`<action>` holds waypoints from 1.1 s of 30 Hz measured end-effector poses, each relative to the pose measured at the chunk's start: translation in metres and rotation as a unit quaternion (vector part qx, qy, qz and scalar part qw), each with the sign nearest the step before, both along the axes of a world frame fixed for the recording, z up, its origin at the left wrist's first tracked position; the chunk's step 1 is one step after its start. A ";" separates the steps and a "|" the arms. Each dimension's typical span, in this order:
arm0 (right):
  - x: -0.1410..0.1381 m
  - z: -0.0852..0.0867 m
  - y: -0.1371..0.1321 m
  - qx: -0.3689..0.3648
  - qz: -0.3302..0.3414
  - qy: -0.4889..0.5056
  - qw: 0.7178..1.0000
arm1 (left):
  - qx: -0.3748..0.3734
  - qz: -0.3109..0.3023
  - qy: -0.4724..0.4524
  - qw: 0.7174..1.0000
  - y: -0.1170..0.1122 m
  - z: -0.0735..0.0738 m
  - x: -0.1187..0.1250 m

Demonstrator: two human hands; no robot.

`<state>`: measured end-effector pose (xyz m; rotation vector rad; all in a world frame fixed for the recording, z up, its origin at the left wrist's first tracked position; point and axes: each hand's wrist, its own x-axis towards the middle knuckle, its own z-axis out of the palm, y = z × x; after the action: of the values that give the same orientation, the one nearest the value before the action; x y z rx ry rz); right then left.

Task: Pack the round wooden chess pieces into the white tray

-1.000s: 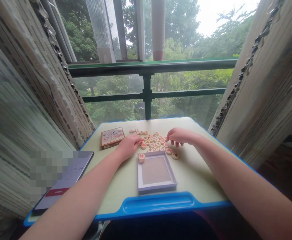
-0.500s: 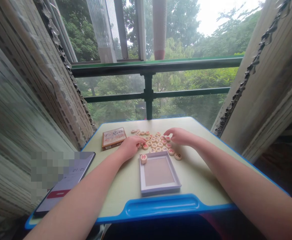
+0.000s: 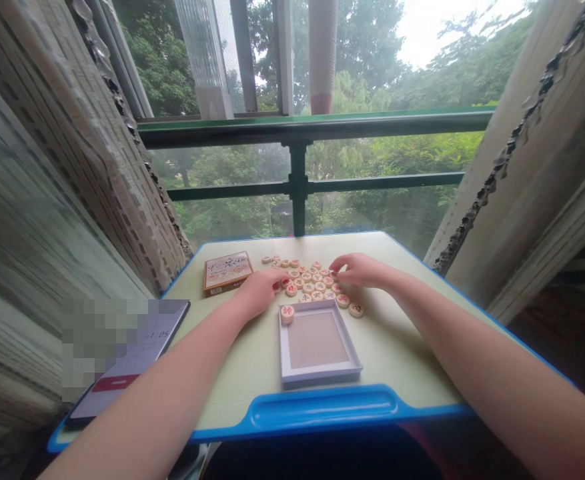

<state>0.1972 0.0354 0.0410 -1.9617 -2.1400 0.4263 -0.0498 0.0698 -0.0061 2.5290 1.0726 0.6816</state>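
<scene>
Xiangqi pieces (image 3: 307, 283) are lying in a loose, flat cluster on the counter (image 3: 232, 380), between both hands and just beyond a white tray (image 3: 319, 378). Left hand (image 3: 259, 291) is reaching in from the cluster's left edge, with its left fingertips (image 3: 283, 283) touching the nearest discs. Right hand (image 3: 359, 270) is arching over the upper right edge, grip narrow, with its right fingertips (image 3: 333, 271) on or just above a piece. Whether either grip is holding one: cannot tell. A red-marked piece (image 3: 287, 314) is sitting at the tray's far left corner, nearer the left hand. A printed box (image 3: 227, 272) is lying left of the cluster.
</scene>
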 end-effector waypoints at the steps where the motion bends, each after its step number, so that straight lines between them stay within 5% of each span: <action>1: 0.000 -0.001 0.001 0.000 -0.002 0.005 1.000 | 0.003 -0.003 0.002 1.000 0.000 0.000 0.000; 8: 0.005 0.006 -0.001 0.011 -0.019 -0.028 0.999 | 0.033 0.020 0.006 0.999 0.002 0.002 -0.001; 14: 0.008 0.023 -0.015 -0.084 0.100 -0.026 0.991 | 0.039 -0.007 0.008 0.999 0.001 0.002 0.001; 19: 0.004 0.024 -0.018 -0.133 0.118 -0.037 0.983 | 0.051 0.004 0.007 0.999 0.003 0.001 0.000; 33: 0.012 0.013 -0.006 -0.054 0.057 -0.032 0.996 | 0.068 0.004 0.011 0.998 0.002 0.003 -0.001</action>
<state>0.2093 0.0298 0.0537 -1.9396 -2.3235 0.5154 -0.0511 0.0719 -0.0034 2.6540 1.0787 0.7542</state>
